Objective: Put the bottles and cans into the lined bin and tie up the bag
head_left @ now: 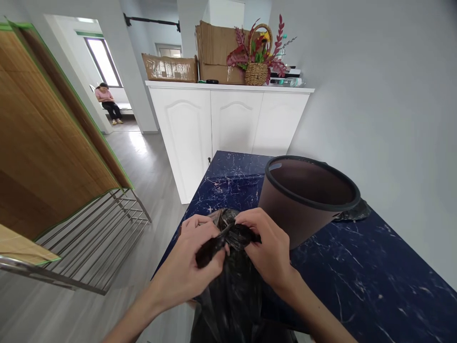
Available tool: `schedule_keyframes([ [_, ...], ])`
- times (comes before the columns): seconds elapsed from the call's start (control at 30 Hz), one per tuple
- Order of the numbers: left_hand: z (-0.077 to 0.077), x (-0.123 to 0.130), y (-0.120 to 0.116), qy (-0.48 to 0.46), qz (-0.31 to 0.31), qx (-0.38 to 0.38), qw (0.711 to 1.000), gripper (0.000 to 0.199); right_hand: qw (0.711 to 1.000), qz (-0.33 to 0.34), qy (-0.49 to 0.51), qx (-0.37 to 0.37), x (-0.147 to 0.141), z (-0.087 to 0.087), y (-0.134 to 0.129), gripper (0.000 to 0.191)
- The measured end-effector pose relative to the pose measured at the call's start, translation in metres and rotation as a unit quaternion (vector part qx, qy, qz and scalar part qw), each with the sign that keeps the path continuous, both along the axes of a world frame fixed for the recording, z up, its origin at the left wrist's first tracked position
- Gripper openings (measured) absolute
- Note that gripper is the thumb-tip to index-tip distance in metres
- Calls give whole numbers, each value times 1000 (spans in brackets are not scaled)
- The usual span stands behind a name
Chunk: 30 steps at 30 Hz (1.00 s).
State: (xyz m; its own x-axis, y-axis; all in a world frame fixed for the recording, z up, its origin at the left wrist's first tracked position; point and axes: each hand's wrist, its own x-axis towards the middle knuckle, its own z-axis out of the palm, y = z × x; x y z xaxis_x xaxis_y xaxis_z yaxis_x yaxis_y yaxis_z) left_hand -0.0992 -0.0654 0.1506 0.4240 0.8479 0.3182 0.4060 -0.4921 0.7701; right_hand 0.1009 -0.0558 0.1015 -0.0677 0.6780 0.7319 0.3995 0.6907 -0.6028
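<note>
A black plastic bag (235,295) is gathered at its top between my hands, its body hanging below them near the table's left edge. My left hand (196,257) is closed on the left part of the twisted bag top. On the right part, my right hand (267,247) pinches the bunched plastic. Just beyond my right hand, a brown bin (296,209) with a dark rim stands upright on the blue marbled table (342,276), and its visible inside holds nothing. Behind the bin, more black plastic (353,212) lies on the table.
A white cabinet (235,114) beyond the table carries cardboard boxes (171,69), a flower basket (256,75) and bottles. At left stands a metal rack (124,228) with mats (53,128). A person (107,102) sits in the far room.
</note>
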Motion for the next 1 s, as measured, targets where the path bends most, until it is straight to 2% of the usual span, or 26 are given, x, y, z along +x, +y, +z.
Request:
schedule_keyframes([
  [0.07, -1, 2, 0, -23, 5, -5, 1000, 26, 995, -41, 30, 85, -6, -2, 1, 32],
  [0.2, -2, 7, 9, -98, 75, -99, 987, 54, 977, -97, 21, 188, -17, 1, 6, 30],
  [0.27, -1, 11, 15, -132, 71, -166, 975, 51, 965, -135, 14, 225, -20, 3, 10, 25],
  [0.33, -1, 15, 19, -192, 41, -246, 949, 44, 955, -159, 3, 250, -21, 4, 12, 23],
  [0.43, -4, 17, 23, -285, 29, -329, 900, 41, 958, -128, -27, 255, -14, 3, 9, 18],
  [0.5, -7, 15, 24, -311, 48, -348, 883, 43, 963, -105, -36, 247, -6, -1, 2, 22],
  [0.57, -10, 11, 24, -321, 73, -340, 881, 43, 970, -88, -44, 223, 4, -6, -9, 27],
  [0.7, -22, -5, 26, -298, 122, -293, 900, 45, 983, -77, -49, 159, 24, -26, -36, 30],
  [0.87, -57, -25, 28, -241, 245, -202, 917, 57, 994, -74, -23, 74, 49, -60, -65, 32],
  [0.93, -69, -26, 26, -225, 282, -160, 919, 56, 998, -64, -20, 18, 56, -63, -71, 28],
  [1.0, -75, -22, 21, -209, 299, -124, 923, 56, 996, -65, -16, -52, 57, -54, -72, 19],
])
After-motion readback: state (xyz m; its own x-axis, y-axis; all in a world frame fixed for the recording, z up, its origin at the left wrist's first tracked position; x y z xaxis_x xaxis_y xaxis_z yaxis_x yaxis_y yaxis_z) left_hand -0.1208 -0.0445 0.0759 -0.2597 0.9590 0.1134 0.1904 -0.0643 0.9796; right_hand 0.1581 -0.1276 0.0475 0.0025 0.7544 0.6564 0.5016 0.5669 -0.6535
